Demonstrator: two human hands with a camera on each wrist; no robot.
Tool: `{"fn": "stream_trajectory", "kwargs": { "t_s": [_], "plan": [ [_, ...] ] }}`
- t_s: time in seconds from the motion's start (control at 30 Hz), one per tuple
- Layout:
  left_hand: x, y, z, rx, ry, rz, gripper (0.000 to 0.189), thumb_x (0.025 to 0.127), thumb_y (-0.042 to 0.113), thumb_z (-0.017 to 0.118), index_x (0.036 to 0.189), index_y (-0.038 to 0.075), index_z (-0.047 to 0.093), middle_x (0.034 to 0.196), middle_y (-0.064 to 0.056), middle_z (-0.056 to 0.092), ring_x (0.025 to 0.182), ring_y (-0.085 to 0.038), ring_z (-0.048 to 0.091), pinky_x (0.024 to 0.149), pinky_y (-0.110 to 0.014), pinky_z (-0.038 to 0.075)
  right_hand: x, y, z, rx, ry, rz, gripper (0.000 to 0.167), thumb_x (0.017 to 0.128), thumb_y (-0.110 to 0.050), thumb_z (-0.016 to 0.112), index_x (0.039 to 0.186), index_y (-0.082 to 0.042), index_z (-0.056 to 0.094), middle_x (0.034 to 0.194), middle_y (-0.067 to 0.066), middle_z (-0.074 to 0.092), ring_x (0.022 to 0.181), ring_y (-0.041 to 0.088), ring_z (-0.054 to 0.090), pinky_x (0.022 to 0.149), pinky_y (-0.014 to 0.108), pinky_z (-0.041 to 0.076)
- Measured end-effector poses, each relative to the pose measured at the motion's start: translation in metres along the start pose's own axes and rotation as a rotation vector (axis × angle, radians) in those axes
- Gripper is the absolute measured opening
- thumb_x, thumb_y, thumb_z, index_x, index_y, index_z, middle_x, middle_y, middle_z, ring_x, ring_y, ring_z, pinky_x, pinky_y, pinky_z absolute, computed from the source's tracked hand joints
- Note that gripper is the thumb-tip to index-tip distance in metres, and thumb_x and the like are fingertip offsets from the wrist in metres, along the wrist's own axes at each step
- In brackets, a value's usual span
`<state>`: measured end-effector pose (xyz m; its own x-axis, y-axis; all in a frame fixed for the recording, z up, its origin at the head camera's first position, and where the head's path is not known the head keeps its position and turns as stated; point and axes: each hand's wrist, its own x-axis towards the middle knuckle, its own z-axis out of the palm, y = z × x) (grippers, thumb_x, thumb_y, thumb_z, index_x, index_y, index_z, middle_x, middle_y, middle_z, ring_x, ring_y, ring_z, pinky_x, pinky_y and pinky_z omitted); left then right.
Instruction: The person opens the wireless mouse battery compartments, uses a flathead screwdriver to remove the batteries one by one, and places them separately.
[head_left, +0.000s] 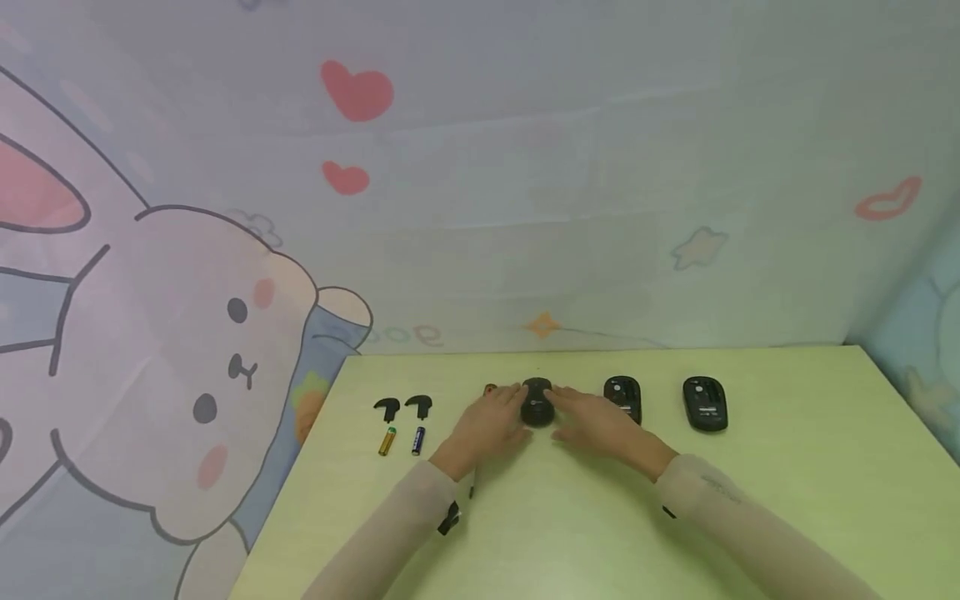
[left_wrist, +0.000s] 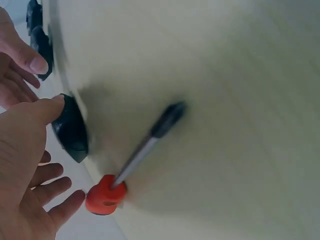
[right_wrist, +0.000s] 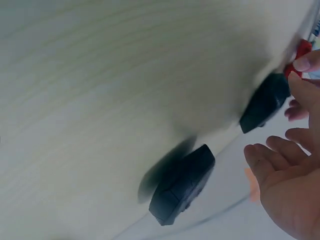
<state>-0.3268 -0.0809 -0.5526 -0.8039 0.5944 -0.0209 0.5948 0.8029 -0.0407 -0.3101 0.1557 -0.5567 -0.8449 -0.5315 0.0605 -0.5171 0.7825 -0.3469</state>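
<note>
A black computer mouse (head_left: 537, 403) stands upright on the table between both hands. My left hand (head_left: 491, 421) touches its left side with the thumb near the top edge, other fingers spread loosely apart. From the other side my right hand (head_left: 596, 421) reaches the mouse with extended fingertips; its palm is bare in the right wrist view. Beside the left hand lies a screwdriver with a red handle (left_wrist: 106, 195), mostly hidden under that hand in the head view. Close to the right hand, a second mouse (head_left: 624, 392) lies underside up, partly covered by it.
Another upturned mouse (head_left: 705, 404) lies farther right. On the left are two curved black covers (head_left: 387, 408) (head_left: 421, 406), with a yellow battery (head_left: 387, 441) and a blue battery (head_left: 417, 441) below them. A printed cloth (head_left: 525, 208) hangs behind the table's (head_left: 810, 467) back edge.
</note>
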Motion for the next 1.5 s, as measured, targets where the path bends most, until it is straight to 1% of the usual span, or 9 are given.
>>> {"fn": "stream_trajectory", "kwargs": {
  "t_s": [0.13, 0.23, 0.5, 0.8, 1.03, 1.17, 1.23, 1.4, 1.5],
  "plan": [
    [-0.003, -0.002, 0.007, 0.034, -0.034, 0.015, 0.081, 0.104, 0.055, 0.059, 0.163, 0.006, 0.035, 0.169, -0.013, 0.040, 0.156, -0.030, 0.042, 0.128, -0.042, 0.039, 0.009, -0.002, 0.009, -0.048, -0.034, -0.026, 0.073, 0.101, -0.036, 0.071, 0.159, -0.002, 0.042, 0.163, 0.024, 0.045, 0.141, 0.040, 0.057, 0.107, 0.052, 0.057],
    [-0.003, -0.005, 0.012, 0.048, -0.027, 0.034, 0.079, 0.106, 0.054, 0.056, 0.164, 0.005, 0.034, 0.170, -0.013, 0.038, 0.157, -0.030, 0.040, 0.130, -0.042, 0.036, 0.013, -0.002, 0.013, -0.060, -0.017, -0.048, 0.074, 0.102, -0.036, 0.070, 0.159, 0.001, 0.041, 0.163, 0.025, 0.045, 0.142, 0.041, 0.057, 0.108, 0.051, 0.057],
    [0.008, -0.007, 0.012, 0.051, -0.005, 0.092, 0.077, 0.106, 0.054, 0.055, 0.163, 0.006, 0.036, 0.170, -0.011, 0.039, 0.158, -0.028, 0.039, 0.126, -0.042, 0.043, 0.017, 0.004, 0.018, -0.078, 0.033, -0.089, 0.068, 0.102, -0.033, 0.070, 0.154, 0.004, 0.046, 0.158, 0.027, 0.049, 0.141, 0.045, 0.056, 0.110, 0.054, 0.055],
    [0.014, -0.007, 0.014, -0.041, 0.029, 0.089, 0.068, 0.106, 0.043, 0.060, 0.159, 0.004, 0.044, 0.164, -0.014, 0.048, 0.147, -0.027, 0.053, 0.109, -0.039, 0.059, 0.024, 0.006, 0.024, -0.080, 0.063, -0.074, 0.063, 0.101, -0.029, 0.071, 0.153, -0.001, 0.051, 0.156, 0.023, 0.054, 0.135, 0.041, 0.062, 0.109, 0.050, 0.057],
    [0.014, -0.006, 0.015, -0.049, 0.035, 0.128, 0.064, 0.109, 0.039, 0.054, 0.158, -0.001, 0.043, 0.162, -0.019, 0.048, 0.138, -0.030, 0.062, 0.106, -0.037, 0.060, 0.022, 0.008, 0.023, -0.041, 0.089, -0.107, 0.059, 0.101, -0.023, 0.071, 0.151, 0.003, 0.053, 0.153, 0.024, 0.056, 0.135, 0.041, 0.063, 0.111, 0.050, 0.055],
    [0.010, -0.011, 0.011, -0.168, 0.010, 0.127, 0.065, 0.110, 0.039, 0.052, 0.160, 0.000, 0.039, 0.165, -0.019, 0.045, 0.142, -0.031, 0.058, 0.113, -0.040, 0.055, 0.021, 0.008, 0.017, 0.018, 0.079, -0.125, 0.058, 0.103, -0.026, 0.068, 0.152, 0.002, 0.052, 0.152, 0.022, 0.057, 0.134, 0.040, 0.064, 0.112, 0.050, 0.055],
    [0.009, -0.013, 0.008, -0.249, 0.005, 0.131, 0.062, 0.111, 0.038, 0.051, 0.161, 0.004, 0.039, 0.163, -0.016, 0.048, 0.142, -0.029, 0.058, 0.115, -0.039, 0.054, 0.020, 0.008, 0.014, 0.037, 0.082, -0.147, 0.054, 0.105, -0.026, 0.066, 0.151, 0.000, 0.053, 0.146, 0.020, 0.064, 0.126, 0.037, 0.069, 0.105, 0.048, 0.059],
    [0.008, -0.015, -0.001, -0.429, 0.019, 0.137, 0.048, 0.113, 0.032, 0.048, 0.154, 0.007, 0.049, 0.149, -0.011, 0.064, 0.134, -0.025, 0.065, 0.110, -0.038, 0.057, 0.017, 0.005, -0.001, 0.066, 0.091, -0.193, 0.043, 0.107, -0.022, 0.061, 0.146, -0.004, 0.057, 0.127, 0.017, 0.076, 0.103, 0.029, 0.078, 0.086, 0.042, 0.065],
    [0.006, -0.015, -0.007, -0.519, 0.045, 0.109, 0.050, 0.114, 0.033, 0.046, 0.154, 0.005, 0.050, 0.147, -0.014, 0.065, 0.131, -0.026, 0.067, 0.109, -0.040, 0.058, 0.013, 0.001, -0.015, 0.125, 0.074, -0.163, 0.044, 0.109, -0.025, 0.059, 0.148, -0.004, 0.058, 0.124, 0.016, 0.077, 0.093, 0.023, 0.078, 0.082, 0.036, 0.064]
  ]
}}
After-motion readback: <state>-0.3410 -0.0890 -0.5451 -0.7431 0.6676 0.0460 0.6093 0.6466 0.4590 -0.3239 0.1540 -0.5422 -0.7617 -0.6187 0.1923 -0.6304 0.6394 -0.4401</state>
